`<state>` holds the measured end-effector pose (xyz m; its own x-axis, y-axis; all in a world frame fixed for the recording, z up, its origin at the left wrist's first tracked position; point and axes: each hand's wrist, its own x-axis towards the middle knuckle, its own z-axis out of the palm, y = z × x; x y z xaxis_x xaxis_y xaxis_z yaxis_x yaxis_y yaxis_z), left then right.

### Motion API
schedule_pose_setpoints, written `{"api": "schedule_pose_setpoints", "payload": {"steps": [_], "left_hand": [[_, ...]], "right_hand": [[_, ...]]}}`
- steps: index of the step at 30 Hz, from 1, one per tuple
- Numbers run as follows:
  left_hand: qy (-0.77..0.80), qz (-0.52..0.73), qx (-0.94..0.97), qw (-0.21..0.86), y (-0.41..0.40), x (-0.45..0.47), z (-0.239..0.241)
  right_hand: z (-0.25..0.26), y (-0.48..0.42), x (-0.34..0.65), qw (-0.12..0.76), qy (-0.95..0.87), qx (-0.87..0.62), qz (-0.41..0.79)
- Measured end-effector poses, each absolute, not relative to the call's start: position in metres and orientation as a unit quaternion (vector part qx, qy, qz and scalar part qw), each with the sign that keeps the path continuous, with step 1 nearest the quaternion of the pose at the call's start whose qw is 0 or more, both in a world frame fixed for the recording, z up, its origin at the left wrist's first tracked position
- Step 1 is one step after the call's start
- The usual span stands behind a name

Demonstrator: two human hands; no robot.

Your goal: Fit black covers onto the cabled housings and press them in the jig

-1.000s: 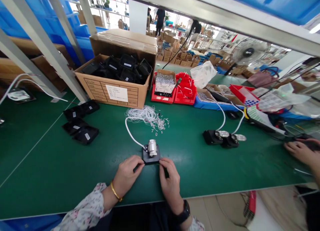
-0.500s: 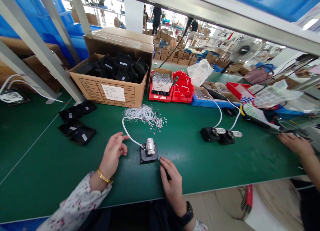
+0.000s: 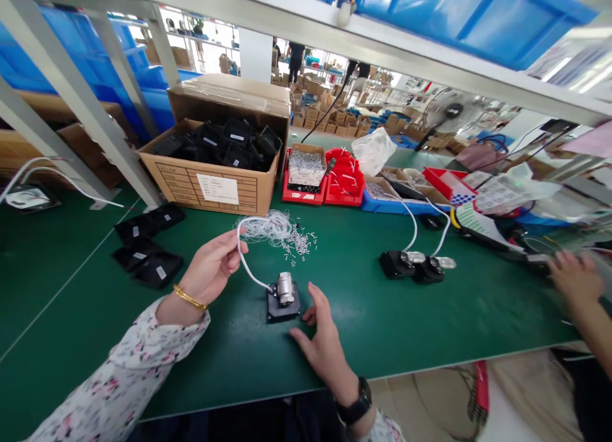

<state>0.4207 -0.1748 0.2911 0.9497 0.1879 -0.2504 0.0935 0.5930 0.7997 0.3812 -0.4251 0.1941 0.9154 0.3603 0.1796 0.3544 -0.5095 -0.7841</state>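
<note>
A black square unit [image 3: 283, 310] with a metal cylinder [image 3: 285, 287] on its top lies on the green table in front of me. From its left corner a white cable [image 3: 248, 268] curves upward. My left hand [image 3: 213, 268] has its fingertips closed on that cable, partway along it. My right hand [image 3: 321, 333] is just right of the unit, thumb and fingers apart, with nothing in it. Beyond the unit lie a tangle of thin clear strands [image 3: 268, 228] and a scatter of small metal pins [image 3: 299, 243].
Several black housings [image 3: 155, 268] lie at left, below a cardboard box [image 3: 210, 187] of similar parts. Red bins [image 3: 344, 180] and a blue tray [image 3: 377, 203] stand at the back. Two cabled units [image 3: 398, 265] sit at right, near another person's hand [image 3: 576, 276].
My left hand has moved up and taken hold of the white cable. My right hand has come off the unit's edge and opened. The view has shifted slightly.
</note>
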Motion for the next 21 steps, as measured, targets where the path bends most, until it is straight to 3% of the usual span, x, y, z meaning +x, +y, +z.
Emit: {"api": "schedule_pose_setpoints", "payload": {"steps": [4,11,21], "left_hand": [[0.166,0.026,0.478,0.862,-0.179,0.418,0.303],[0.184,0.043,0.536,0.823,-0.173,0.412,0.311],[0.000,0.028,0.678,0.734,-0.259,0.414,0.328]], "right_hand": [[0.205,-0.411,0.401,0.406,-0.256,-0.874,0.081],[0.220,-0.408,0.404,0.412,-0.245,-0.873,0.091],[0.201,-0.448,0.392,0.309,-0.094,-0.942,-0.086]]}}
